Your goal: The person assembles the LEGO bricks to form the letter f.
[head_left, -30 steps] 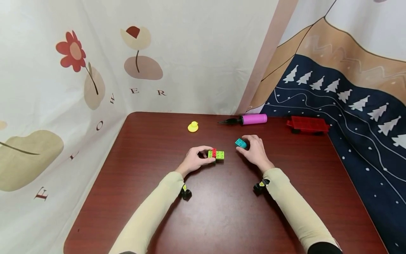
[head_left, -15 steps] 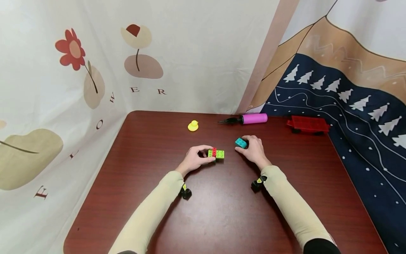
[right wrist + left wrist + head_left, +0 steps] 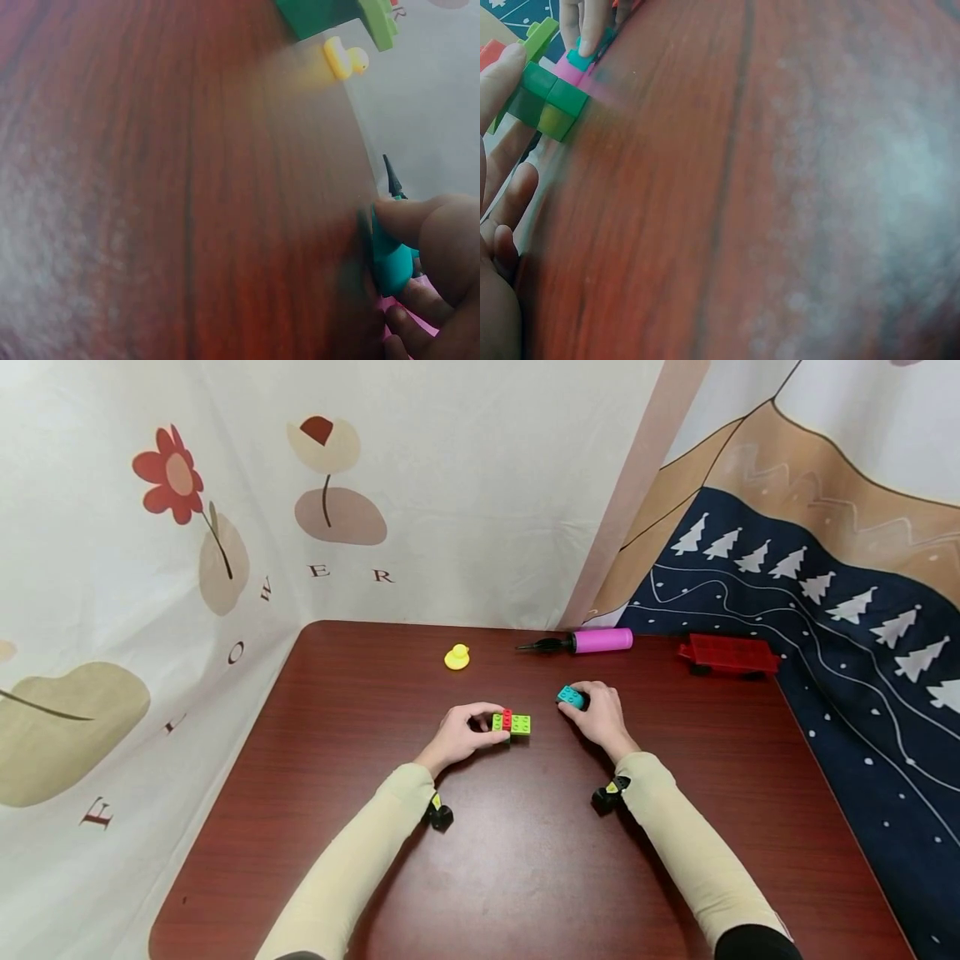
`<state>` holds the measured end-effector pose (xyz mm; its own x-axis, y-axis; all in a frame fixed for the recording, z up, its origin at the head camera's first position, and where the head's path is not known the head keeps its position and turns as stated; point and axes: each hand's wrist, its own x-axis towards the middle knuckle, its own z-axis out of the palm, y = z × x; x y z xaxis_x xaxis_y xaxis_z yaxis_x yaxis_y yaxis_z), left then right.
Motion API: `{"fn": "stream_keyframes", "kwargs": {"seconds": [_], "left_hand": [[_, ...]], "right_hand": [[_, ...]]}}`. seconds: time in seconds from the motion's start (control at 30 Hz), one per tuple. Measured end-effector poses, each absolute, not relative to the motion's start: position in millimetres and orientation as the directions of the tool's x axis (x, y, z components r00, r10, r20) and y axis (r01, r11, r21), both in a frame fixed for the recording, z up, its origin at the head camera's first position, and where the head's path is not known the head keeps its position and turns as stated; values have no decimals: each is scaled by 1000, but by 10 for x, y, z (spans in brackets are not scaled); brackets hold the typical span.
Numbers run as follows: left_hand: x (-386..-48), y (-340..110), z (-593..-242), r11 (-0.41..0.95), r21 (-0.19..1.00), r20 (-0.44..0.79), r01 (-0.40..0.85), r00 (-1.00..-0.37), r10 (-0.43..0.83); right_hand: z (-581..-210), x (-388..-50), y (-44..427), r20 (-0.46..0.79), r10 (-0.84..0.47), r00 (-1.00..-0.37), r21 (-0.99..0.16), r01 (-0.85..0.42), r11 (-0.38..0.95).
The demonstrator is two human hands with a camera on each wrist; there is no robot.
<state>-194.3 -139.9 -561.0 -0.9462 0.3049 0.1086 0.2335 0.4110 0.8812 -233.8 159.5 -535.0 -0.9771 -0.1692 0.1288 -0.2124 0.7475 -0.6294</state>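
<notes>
My left hand (image 3: 467, 732) holds a small build of toy building blocks (image 3: 520, 725) between thumb and fingers. Lime green blocks and a red one show on top; darker green blocks (image 3: 564, 97) form its lower part in the left wrist view. To the right and a little farther back, my right hand (image 3: 602, 713) pinches a teal building block (image 3: 571, 697) with studs on top. In the right wrist view the teal block (image 3: 391, 259) sits between thumb and fingertips, low at the table surface. A gap of tabletop separates the two hands.
A yellow rubber duck (image 3: 457, 657) stands toward the back of the brown table (image 3: 495, 860). Right of it lies a pink hand pump (image 3: 602, 641) with a black nozzle. A red toy wagon (image 3: 731, 655) is at the back right corner. Printed curtains hang behind.
My right thumb has closed in against the teal block, and the right forearm has shifted slightly left. The left hand and its build stay in place.
</notes>
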Motion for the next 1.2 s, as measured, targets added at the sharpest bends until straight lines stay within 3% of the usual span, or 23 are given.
{"fn": "stream_keyframes", "kwargs": {"seconds": [0.3, 0.63, 1.2], "left_hand": [[-1945, -1400, -5621, 405, 884, 112, 236, -945, 306], [-1941, -1393, -5605, 411, 882, 107, 231, -947, 303], [-1934, -1392, -5574, 406, 883, 110, 235, -945, 308]], "right_hand": [[-5333, -2341, 1611, 109, -139, -984, -761, -173, 626], [-5220, -2265, 1505, 129, -234, -964, -852, -228, 471], [-5038, -2123, 1210, 203, -377, -904, -855, -351, 382]]}}
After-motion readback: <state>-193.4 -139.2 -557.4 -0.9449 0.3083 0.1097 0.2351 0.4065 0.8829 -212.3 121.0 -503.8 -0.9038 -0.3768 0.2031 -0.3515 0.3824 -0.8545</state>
